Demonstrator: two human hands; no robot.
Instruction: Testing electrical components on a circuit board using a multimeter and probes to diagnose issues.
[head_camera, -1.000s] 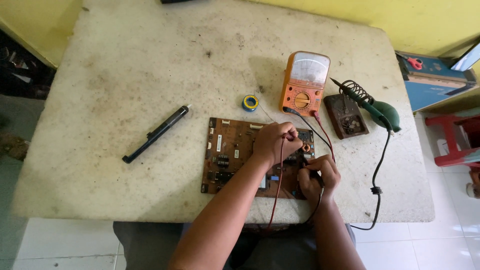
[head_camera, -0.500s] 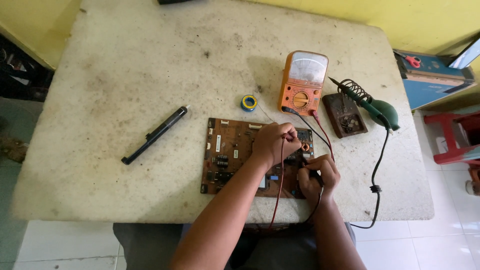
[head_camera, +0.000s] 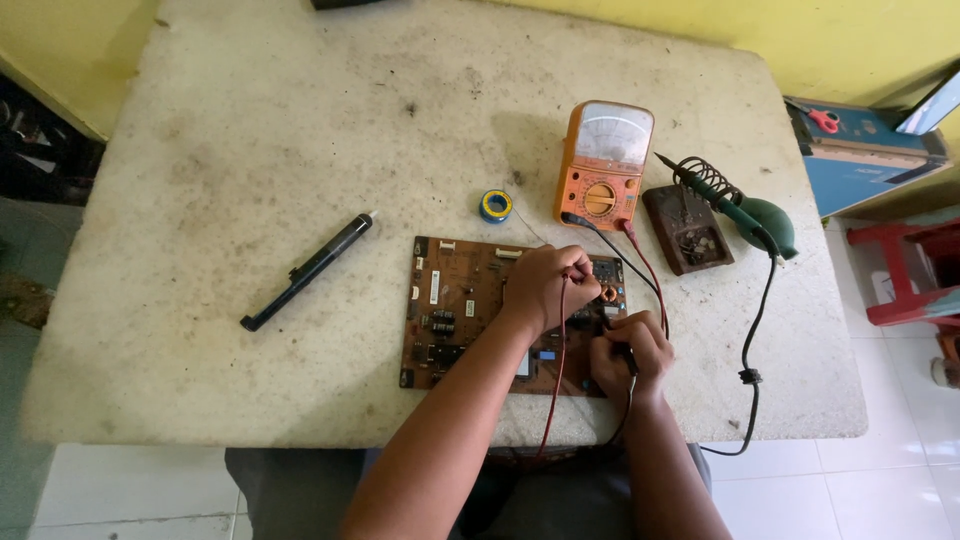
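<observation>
Stone table (head_camera: 250, 150) under everything. Brown circuit board (head_camera: 460, 310) at near edge. Orange multimeter (head_camera: 604, 165) just behind board. My left hand (head_camera: 545, 288) closed on red probe lead (head_camera: 556, 380), over board's right half. My right hand (head_camera: 628, 352) pinching black probe (head_camera: 612, 330) at board's right corner.

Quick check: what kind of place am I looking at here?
Likely a small electronics repair bench: an orange analog multimeter, a soldering iron on its stand, and a brown circuit board on a worn table.
</observation>
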